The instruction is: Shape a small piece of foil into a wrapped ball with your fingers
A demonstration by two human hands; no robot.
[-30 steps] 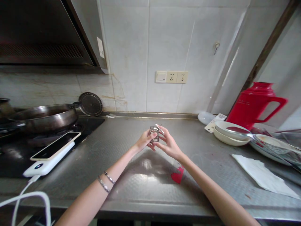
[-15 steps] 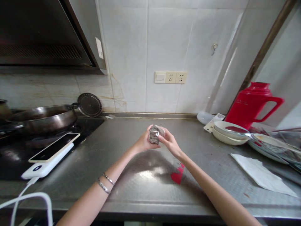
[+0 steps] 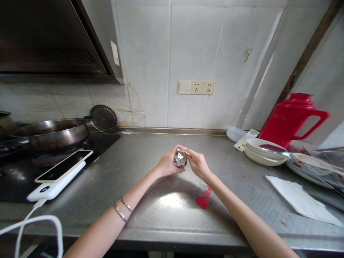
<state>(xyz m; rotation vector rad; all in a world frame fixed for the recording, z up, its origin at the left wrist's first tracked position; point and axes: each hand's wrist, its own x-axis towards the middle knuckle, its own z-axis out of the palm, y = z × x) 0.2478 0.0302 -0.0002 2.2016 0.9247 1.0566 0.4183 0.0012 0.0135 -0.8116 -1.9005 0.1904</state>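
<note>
Above the middle of the steel counter (image 3: 150, 211), both my hands close round a small crumpled silvery wrapper (image 3: 180, 159). My left hand (image 3: 168, 165) cups it from the left, fingers curled. My right hand (image 3: 197, 164) presses it from the right with fingertips over its top. Two thin bracelets circle my left wrist. Most of the wrapper is hidden between the palms.
A red scrap (image 3: 203, 200) lies on the counter under my right forearm. A phone on a white power bank (image 3: 57, 175) with cable sits left, by a wok (image 3: 51, 134) on the stove. Stacked plates (image 3: 264, 152), a red jug (image 3: 291, 118) and white paper (image 3: 301, 200) are right.
The wrapper went from a flatter, boxy shape held at the fingertips to a tight crumpled ball. Both hands closed in round it and dropped slightly.
</note>
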